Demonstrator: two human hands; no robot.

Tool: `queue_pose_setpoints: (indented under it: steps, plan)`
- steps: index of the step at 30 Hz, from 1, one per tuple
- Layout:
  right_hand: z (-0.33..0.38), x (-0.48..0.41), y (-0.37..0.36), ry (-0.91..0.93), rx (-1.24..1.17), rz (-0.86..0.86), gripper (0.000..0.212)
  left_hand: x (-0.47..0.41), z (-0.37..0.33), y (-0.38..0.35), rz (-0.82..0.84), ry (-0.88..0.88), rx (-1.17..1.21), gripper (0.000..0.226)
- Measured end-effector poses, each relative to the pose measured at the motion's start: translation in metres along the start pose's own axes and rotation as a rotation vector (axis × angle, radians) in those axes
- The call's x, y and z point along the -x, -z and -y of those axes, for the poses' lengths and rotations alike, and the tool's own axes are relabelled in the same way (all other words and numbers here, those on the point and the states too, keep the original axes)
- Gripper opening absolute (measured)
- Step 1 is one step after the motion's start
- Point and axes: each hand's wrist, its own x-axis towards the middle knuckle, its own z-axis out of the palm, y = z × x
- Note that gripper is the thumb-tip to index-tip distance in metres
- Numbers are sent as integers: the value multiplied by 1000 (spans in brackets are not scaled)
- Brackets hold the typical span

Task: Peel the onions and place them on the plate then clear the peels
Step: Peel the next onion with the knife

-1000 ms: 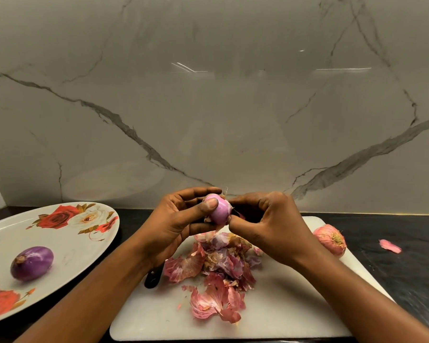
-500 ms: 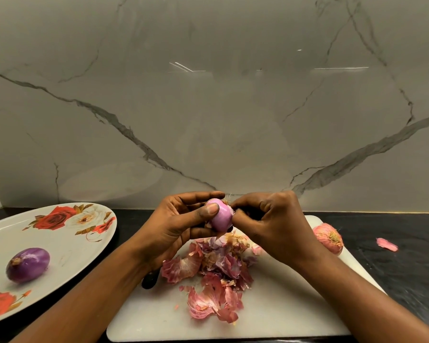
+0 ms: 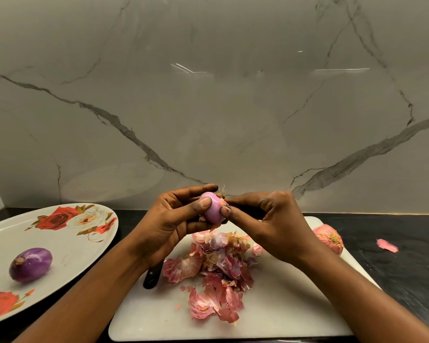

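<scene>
the left hand [image 3: 169,224] curls around a smooth, pink onion [image 3: 214,207], thumb on its front, above the white cutting board [image 3: 278,315]. the right hand [image 3: 270,224] pinches dry skin at the onion's rooty end – fingers bent. thin, papery peels [image 3: 216,271] lie in a heap on the board. a glossy purple onion [image 3: 30,264] rests on the oval flowered plate [image 3: 60,241]; an unpeeled onion [image 3: 329,238] sits at the board's right edge.

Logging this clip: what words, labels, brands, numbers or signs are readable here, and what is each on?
None readable.
The plate has only a printed rose pattern, no lettering.
The board, the marble wall and the black handle show no print.
</scene>
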Motion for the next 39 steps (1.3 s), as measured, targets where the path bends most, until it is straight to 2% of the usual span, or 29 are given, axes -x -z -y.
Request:
queue_pose_setpoints:
  steps: [3, 9, 13, 18, 22, 26, 29, 34, 39]
  plan:
    - [0, 1, 0, 63, 56, -29, 21, 0, 1, 1, 16, 0, -7, 41]
    - [0, 1, -3, 157, 230, -19, 31, 1, 2, -3, 13, 6, -72, 43]
    - [-2, 1, -5, 169, 352, -23, 26, 0, 3, -2, 37, 17, -56, 40]
    - [-5, 1, -5, 22, 174, -109, 10, 0, 3, -2, 85, -4, -27, 45]
    - [-3, 0, -7, -34, 131, -128, 13, 0, 3, 0, 103, -17, -42, 46]
    - [-7, -5, 0, -170, 4, -213, 14, 1, 1, 3, 113, -27, -11, 50]
    - [-4, -1, -2, -155, 58, -128, 9, 0, -1, 1, 80, -39, 40, 47]
    - [-2, 2, -7, -169, 70, -18, 14, -4, -3, -3, -49, -29, 135, 41]
    - [0, 2, -7, -154, 36, -8, 11, -4, -1, -6, -88, -27, 56, 44]
